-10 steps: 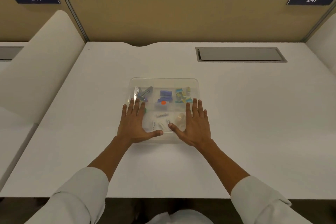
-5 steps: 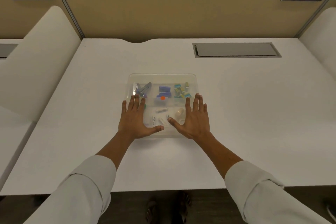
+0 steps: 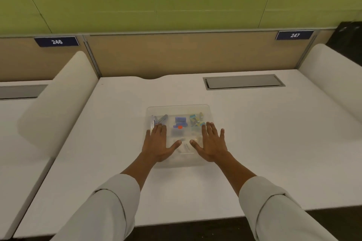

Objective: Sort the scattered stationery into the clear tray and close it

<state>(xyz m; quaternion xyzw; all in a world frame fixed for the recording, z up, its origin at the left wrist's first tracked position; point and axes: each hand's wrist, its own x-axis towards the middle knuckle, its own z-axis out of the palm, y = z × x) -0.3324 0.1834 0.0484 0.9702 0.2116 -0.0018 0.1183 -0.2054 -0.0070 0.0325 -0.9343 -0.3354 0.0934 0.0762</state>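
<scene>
Left hand (image 3: pixel 156 143) and right hand (image 3: pixel 212 144) press flat, fingers straight, on the filled tray (image 3: pixel 178 108) on the bench (image 3: pixel 254 143); even downward pressure should seat the lid.

Tray: I see the clear tray (image 3: pixel 178 108) mid-desk (image 3: pixel 274 143), stationery (image 3: pixel 180 121) inside.
Hands: my left hand (image 3: pixel 157 146) and right hand (image 3: pixel 212 146) lie flat on it, side by side.

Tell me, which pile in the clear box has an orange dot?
The blue pile with the orange dot sits in the middle of the clear plastic tray's far row. The grey-blue pile left and yellow-teal pile right have none.
</scene>
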